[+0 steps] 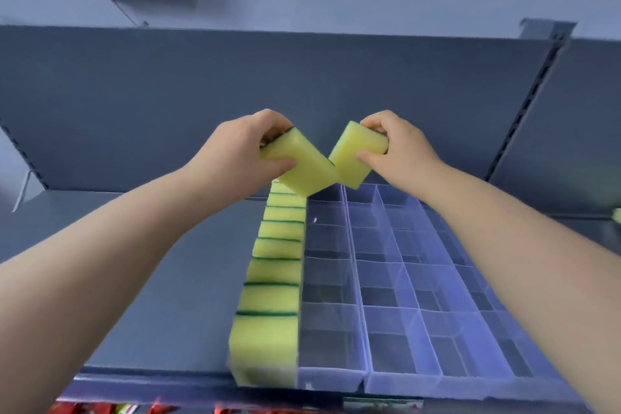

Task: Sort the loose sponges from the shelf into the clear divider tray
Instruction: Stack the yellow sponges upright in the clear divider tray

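Note:
My left hand (235, 148) grips a yellow sponge with a green scouring edge (302, 170), tilted, above the far end of the tray. A second yellow sponge (353, 158) is held in my right hand (396, 148), and its lower corner touches the first. Below them the clear divider tray (416, 380) lies on the grey shelf (168, 279). Its leftmost column holds a row of several yellow-and-green sponges (272, 279) standing on edge, from front to back. The other compartments (386, 296) show nothing inside.
The shelf's grey back panel (302, 84) rises right behind my hands. A slotted upright (524, 111) runs at the right. A small yellow item (617, 214) peeks in at the right edge. Red packets (100, 408) sit on the shelf below.

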{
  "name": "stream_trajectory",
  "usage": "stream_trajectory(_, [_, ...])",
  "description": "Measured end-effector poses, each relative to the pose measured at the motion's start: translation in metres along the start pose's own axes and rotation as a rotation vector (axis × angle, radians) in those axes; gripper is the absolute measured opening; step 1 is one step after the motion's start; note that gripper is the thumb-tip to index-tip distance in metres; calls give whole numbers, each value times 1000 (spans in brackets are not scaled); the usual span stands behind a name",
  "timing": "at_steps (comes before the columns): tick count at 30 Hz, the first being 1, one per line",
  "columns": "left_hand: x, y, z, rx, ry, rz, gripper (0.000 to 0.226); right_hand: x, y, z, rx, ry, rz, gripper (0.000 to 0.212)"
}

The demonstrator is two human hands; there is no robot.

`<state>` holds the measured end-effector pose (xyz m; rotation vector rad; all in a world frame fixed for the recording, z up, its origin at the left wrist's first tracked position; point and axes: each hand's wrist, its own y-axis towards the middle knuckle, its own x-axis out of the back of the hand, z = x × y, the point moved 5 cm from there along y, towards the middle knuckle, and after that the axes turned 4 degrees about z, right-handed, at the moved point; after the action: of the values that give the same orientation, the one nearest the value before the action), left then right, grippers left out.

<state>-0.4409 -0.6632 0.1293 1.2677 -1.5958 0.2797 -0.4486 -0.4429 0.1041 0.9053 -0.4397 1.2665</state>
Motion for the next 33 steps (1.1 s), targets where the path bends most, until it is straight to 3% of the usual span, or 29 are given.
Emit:
stream_trajectory(8, [-11,28,21,-58,-63,31,40,-25,14,-9,-113,-77,-31,32])
stream_trajectory(21, [-4,37,30,-40,1,-77,45,-68,43,-12,22,-302,166,27])
stream_trajectory(33, [-9,41,35,3,-3,-50,46,-73,46,-18,121,-276,105,26])
